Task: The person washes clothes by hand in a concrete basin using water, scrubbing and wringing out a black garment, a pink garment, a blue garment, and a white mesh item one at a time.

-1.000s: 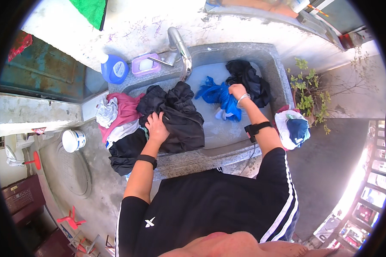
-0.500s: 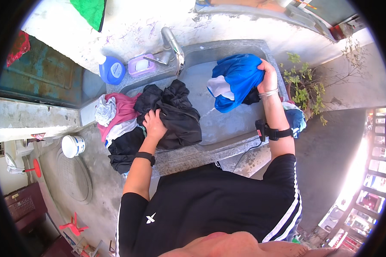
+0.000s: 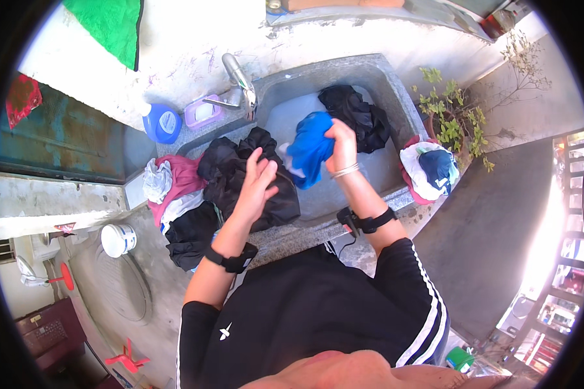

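My right hand (image 3: pixel 341 148) grips a bunched blue garment (image 3: pixel 310 146) with a white patch, held over the stone sink (image 3: pixel 396 84). My left hand (image 3: pixel 259 185) is raised with fingers apart, holding nothing, just left of the blue garment. Beneath it a dark wet garment (image 3: pixel 280 206) lies across the sink's left part and front rim. Another black garment (image 3: pixel 357 117) lies in the sink's far right part, beyond my right hand. Cloudy water (image 3: pixel 321 198) shows in the basin. A pile of clothes in pink (image 3: pixel 182 172), white and black rests at the sink's left end.
A chrome faucet (image 3: pixel 241 84) rises at the back rim, beside a soap dish (image 3: pixel 202 113) and a blue detergent bottle (image 3: pixel 162 123). More clothes (image 3: pixel 428 170) lie on the right rim, near a potted plant (image 3: pixel 457 120). A white bucket (image 3: pixel 118 240) stands on the floor at left.
My right hand has brought the blue garment leftward, uncovering the black garment in the sink. My left hand has lifted off the dark garment and moved right.
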Motion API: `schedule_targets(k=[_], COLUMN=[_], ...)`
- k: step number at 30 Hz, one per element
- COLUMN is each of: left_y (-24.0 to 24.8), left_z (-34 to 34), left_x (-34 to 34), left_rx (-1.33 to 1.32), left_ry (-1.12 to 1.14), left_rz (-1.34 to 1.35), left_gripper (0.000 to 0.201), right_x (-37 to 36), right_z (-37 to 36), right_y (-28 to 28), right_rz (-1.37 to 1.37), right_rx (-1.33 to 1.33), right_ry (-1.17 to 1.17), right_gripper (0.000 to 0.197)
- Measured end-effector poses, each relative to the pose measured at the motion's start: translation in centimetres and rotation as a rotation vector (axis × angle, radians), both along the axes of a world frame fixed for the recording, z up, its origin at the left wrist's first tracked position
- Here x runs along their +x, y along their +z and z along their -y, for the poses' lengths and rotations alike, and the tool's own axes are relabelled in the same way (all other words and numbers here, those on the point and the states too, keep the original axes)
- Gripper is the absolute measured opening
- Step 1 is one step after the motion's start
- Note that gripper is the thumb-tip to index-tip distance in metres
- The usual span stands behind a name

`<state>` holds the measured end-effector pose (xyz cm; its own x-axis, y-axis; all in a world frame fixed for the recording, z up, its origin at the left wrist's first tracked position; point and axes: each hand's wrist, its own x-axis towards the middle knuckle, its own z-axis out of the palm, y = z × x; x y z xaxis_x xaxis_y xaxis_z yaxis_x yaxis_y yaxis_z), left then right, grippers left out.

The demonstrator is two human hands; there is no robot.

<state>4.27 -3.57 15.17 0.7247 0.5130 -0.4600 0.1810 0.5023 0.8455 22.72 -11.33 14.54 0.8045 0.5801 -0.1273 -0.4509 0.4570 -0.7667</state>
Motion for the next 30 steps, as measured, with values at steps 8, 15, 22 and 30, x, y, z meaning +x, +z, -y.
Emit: schedule_targets(k=[8, 15, 22, 30], left_y=[-6.5, -6.9, -6.7, -7.2], left_z=[-1.6, -0.4, -0.9, -1.4], left_x=[3.2, 3.9, 3.3, 2.9], left_rx=[-0.697, -0.62, -0.649, -0.621], left_ry=[0.06, 0.162, 0.174, 0.184], left_rz=[0.323, 0.322, 0.335, 0.26], left_gripper=[0.057, 0.049, 0.051, 0.05], right_x=[-6.1, -4.7, -6.0, -6.8], right_z=[0.5, 0.4, -1.1, -2.0], right_y=[-3.5, -6.0, -6.1, -7.2], right_rz=[0.131, 0.86, 0.102, 0.145], right_rx=[-0.121, -0.771, -0.405, -0.373], right_ry=[0.491, 0.019, 0.404, 0.2], right_gripper=[0.024, 0.065, 0.05, 0.033])
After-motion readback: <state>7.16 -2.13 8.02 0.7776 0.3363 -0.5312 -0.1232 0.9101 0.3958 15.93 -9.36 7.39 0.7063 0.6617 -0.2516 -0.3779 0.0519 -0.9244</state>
